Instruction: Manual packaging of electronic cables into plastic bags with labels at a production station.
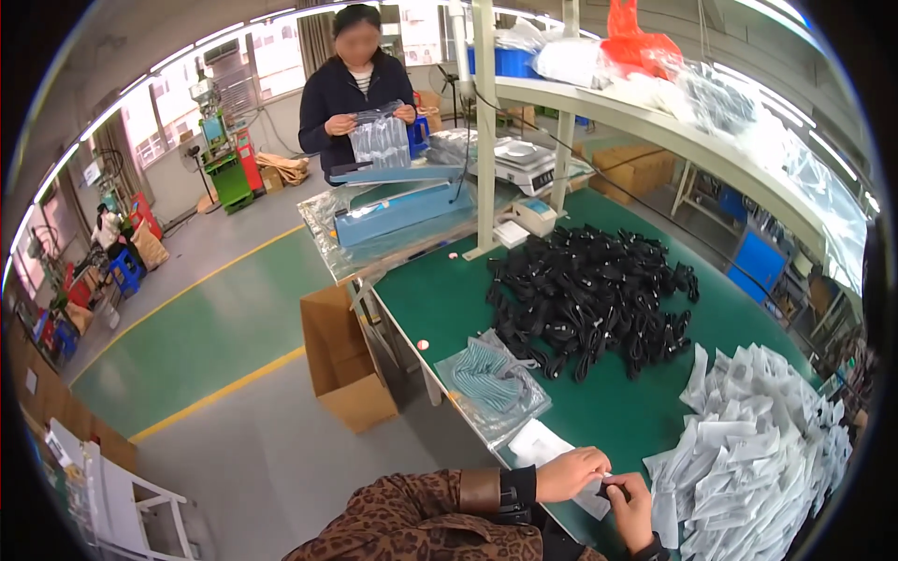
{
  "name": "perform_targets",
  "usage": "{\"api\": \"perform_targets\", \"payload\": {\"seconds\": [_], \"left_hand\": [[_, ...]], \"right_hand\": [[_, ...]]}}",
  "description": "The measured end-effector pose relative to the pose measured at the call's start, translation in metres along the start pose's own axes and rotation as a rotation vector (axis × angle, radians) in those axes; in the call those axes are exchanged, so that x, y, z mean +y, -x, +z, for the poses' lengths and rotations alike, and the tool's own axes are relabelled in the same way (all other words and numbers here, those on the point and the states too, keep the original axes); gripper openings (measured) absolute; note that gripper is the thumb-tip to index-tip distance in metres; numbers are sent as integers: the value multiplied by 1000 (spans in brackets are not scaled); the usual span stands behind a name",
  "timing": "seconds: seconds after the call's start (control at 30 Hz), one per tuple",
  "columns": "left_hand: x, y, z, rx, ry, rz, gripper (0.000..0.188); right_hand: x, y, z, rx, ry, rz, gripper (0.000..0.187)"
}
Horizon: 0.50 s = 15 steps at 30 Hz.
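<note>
At the near edge of the green table, my left hand (565,475) has its fingers closed at the mouth of a small whitish plastic bag (591,503). Close against it, my right hand (633,510) is also closed, its fingertips at a small black piece by the bag's opening; the fingers hide most of it. Beyond my hands lies a large heap of coiled black cables (589,299). To my right rises a big pile of whitish plastic bags (758,449). White flat bags or sheets (538,441) rest beside my left hand.
A clear bag with greenish striped contents (493,379) lies along the table edge. An open cardboard box (346,360) stands on the floor. Across the table a co-worker (360,84) holds clear bags (380,140) behind a blue sealer (407,213). A shelf (645,112) overhangs the right.
</note>
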<state>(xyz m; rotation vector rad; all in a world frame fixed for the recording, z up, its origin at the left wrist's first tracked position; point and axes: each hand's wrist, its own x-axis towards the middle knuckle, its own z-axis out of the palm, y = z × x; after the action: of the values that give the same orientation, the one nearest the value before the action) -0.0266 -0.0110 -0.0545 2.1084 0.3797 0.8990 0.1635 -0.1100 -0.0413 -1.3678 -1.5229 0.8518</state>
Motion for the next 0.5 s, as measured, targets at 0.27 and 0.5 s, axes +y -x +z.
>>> {"api": "perform_targets", "payload": {"seconds": [0.27,0.5], "left_hand": [[11,-23,-23,121,525,-191,7],[12,-36,-29,213,766,-133,15]], "right_hand": [[-72,-28,12,172,123,-245,20],[-71,-42,23,235,434,-433,10]]}}
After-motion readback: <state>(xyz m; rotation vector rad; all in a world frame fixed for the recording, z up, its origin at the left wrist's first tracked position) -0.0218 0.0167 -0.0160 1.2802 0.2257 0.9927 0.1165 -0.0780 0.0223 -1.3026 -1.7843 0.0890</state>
